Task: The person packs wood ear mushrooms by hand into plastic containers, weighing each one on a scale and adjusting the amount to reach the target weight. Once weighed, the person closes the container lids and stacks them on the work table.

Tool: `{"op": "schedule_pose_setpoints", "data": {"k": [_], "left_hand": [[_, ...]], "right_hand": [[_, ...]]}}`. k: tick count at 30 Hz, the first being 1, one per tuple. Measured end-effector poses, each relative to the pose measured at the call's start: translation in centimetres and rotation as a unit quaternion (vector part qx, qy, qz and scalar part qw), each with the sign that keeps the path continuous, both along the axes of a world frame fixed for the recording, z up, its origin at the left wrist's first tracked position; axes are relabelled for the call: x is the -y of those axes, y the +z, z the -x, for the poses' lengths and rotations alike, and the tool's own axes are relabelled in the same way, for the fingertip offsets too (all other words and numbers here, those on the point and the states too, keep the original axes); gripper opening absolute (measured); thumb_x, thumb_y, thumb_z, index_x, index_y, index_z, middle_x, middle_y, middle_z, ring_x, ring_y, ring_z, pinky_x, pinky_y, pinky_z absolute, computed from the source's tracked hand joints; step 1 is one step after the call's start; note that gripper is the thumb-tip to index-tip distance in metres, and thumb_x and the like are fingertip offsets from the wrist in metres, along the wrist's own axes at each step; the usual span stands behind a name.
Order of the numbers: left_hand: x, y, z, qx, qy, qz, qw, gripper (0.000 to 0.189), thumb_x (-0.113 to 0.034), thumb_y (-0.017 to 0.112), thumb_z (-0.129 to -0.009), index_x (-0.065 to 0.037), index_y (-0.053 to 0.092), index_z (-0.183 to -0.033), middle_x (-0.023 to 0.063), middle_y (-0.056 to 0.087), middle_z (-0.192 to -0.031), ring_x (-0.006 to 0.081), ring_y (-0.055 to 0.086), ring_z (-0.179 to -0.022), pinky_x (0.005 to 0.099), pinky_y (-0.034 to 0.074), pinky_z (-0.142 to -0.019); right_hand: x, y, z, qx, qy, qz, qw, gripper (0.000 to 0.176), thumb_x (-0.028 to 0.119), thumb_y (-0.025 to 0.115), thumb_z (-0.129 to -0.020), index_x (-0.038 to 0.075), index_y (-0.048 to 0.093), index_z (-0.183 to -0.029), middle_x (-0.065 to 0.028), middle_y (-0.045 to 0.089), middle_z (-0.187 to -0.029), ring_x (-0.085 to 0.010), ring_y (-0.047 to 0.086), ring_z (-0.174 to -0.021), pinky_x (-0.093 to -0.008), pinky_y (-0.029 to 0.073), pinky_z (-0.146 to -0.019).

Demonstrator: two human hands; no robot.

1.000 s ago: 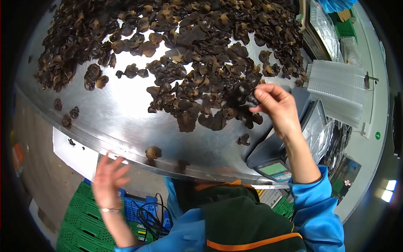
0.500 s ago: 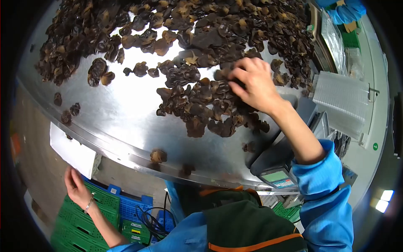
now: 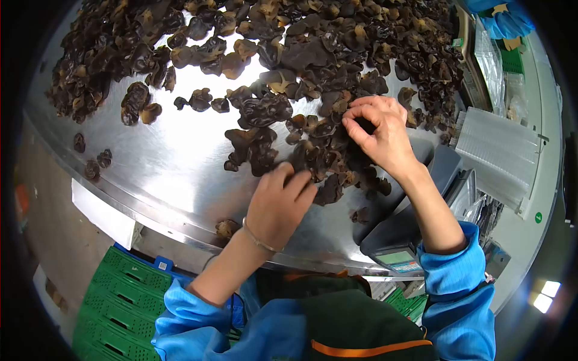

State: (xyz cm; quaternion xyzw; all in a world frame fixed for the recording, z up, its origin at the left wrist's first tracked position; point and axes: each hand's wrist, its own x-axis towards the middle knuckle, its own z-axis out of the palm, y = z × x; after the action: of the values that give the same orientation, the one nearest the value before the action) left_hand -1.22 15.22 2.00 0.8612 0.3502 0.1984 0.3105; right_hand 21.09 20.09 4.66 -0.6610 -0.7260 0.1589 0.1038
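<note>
Dark brown wood ear mushrooms [image 3: 259, 109] lie in clumps over a shiny steel table [image 3: 162, 156]. My right hand [image 3: 385, 129] is at the right side of the nearer clump, thumb and forefinger brought together on a wood ear piece; the exact grip is partly hidden. Lower down, my left hand [image 3: 280, 201], wearing a thin bracelet, reaches over the near edge of the same clump. Its fingers are apart and slightly blurred, their tips close to or touching the mushrooms. One loose piece [image 3: 227, 228] lies beside my left wrist, near the table's front edge.
A grey scale [image 3: 394, 240] stands right of the clump. Beyond it is a stack of clear plastic trays [image 3: 497, 153]. Green crates [image 3: 123, 301] and a white box [image 3: 102, 210] are below the table edge. Another person's blue sleeve [image 3: 506, 24] shows at top right.
My left hand has come up from beside the white box to the near edge of the clump. My right hand has shifted slightly right and down, and the nearer mushrooms are rearranged.
</note>
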Motion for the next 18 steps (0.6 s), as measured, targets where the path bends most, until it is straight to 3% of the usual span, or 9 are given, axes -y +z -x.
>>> {"op": "schedule_pose_setpoints", "data": {"k": [3, 6, 10, 12, 13, 15, 16, 18], "left_hand": [[2.1, 0.8, 1.6, 0.009, -0.003, -0.013, 1.0, 0.023, -0.008, 0.058, -0.068, -0.009, 0.064, -0.09, 0.0031, 0.059, -0.105, 0.0257, 0.05, -0.097, 0.0411, 0.038, -0.084], [3.6, 1.1, 3.3, 0.032, 0.08, 0.017, 0.996, 0.025, -0.006, 0.064, -0.063, -0.01, 0.065, -0.088, 0.0004, 0.063, -0.093, 0.0248, 0.052, -0.095, 0.0386, 0.037, -0.085], [3.5, 0.8, 6.1, -0.014, 0.111, 0.067, 0.991, 0.035, -0.011, 0.064, -0.067, -0.007, 0.061, -0.102, 0.0081, 0.057, -0.107, 0.0283, 0.048, -0.102, 0.0407, 0.035, -0.088], [2.5, 1.4, 6.7, -0.107, 0.252, 0.055, 0.96, 0.065, -0.015, 0.074, -0.062, -0.005, 0.05, -0.122, 0.0171, 0.046, -0.123, 0.0342, 0.043, -0.107, 0.0421, 0.034, -0.091], [2.6, 1.5, 7.4, -0.104, 0.252, 0.057, 0.96, 0.065, -0.015, 0.074, -0.062, -0.005, 0.05, -0.122, 0.0171, 0.046, -0.123, 0.0342, 0.043, -0.107, 0.0421, 0.034, -0.091], [3.3, 1.8, 8.7, -0.182, 0.233, 0.127, 0.947, 0.094, -0.014, 0.08, -0.057, -0.008, 0.031, -0.137, 0.0198, 0.029, -0.136, 0.0372, 0.037, -0.113, 0.0431, 0.035, -0.091], [4.1, 2.0, 8.5, -0.206, 0.223, 0.144, 0.942, 0.107, -0.012, 0.084, -0.049, -0.008, 0.026, -0.139, 0.0209, 0.027, -0.137, 0.039, 0.036, -0.114, 0.0437, 0.035, -0.094], [5.3, 1.9, 7.1, -0.189, 0.216, 0.164, 0.944, 0.107, -0.011, 0.083, -0.049, -0.008, 0.025, -0.139, 0.0217, 0.026, -0.138, 0.0399, 0.036, -0.114, 0.044, 0.035, -0.094]], "right_hand": [[-0.5, -0.5, 0.5, 0.012, -0.012, 0.007, 1.0, 0.015, 0.019, 0.069, -0.072, 0.011, 0.065, -0.084, -0.0024, 0.059, -0.093, -0.024, 0.049, -0.093, -0.0385, 0.032, -0.089], [-1.4, -0.6, 2.1, 0.064, 0.005, -0.076, 0.995, 0.035, 0.018, 0.069, -0.071, 0.013, 0.058, -0.104, -0.0058, 0.054, -0.09, -0.0264, 0.048, -0.092, -0.0402, 0.031, -0.089], [-1.7, -1.0, 2.0, 0.06, 0.03, 0.003, 0.998, 0.01, 0.017, 0.066, -0.074, 0.011, 0.066, -0.082, -0.0056, 0.056, -0.086, -0.0253, 0.048, -0.093, -0.0406, 0.031, -0.09], [-1.0, 0.4, 0.6, -0.003, -0.004, 0.008, 1.0, 0.007, 0.019, 0.065, -0.076, 0.012, 0.066, -0.079, -0.0045, 0.058, -0.089, -0.0241, 0.05, -0.093, -0.0393, 0.032, -0.089], [-0.4, 1.4, -0.4, -0.028, -0.026, 0.02, 0.999, 0.008, 0.019, 0.065, -0.076, 0.012, 0.066, -0.08, -0.0046, 0.06, -0.094, -0.0245, 0.051, -0.096, -0.0374, 0.035, -0.088], [1.1, 2.4, -3.3, 0.024, -0.038, -0.034, 0.998, 0.01, 0.013, 0.063, -0.078, 0.008, 0.065, -0.086, -0.0069, 0.061, -0.095, -0.0213, 0.053, -0.092, -0.0332, 0.04, -0.085], [1.7, 2.2, -5.6, 0.023, -0.084, -0.009, 0.996, 0.014, 0.014, 0.062, -0.08, 0.008, 0.064, -0.092, -0.0063, 0.06, -0.094, -0.0192, 0.053, -0.091, -0.0314, 0.041, -0.082], [2.7, 0.2, -11.0, 0.014, -0.188, 0.04, 0.981, 0.025, 0.019, 0.061, -0.083, 0.009, 0.061, -0.105, -0.0068, 0.059, -0.097, -0.0161, 0.052, -0.09, -0.0289, 0.043, -0.077]]}}
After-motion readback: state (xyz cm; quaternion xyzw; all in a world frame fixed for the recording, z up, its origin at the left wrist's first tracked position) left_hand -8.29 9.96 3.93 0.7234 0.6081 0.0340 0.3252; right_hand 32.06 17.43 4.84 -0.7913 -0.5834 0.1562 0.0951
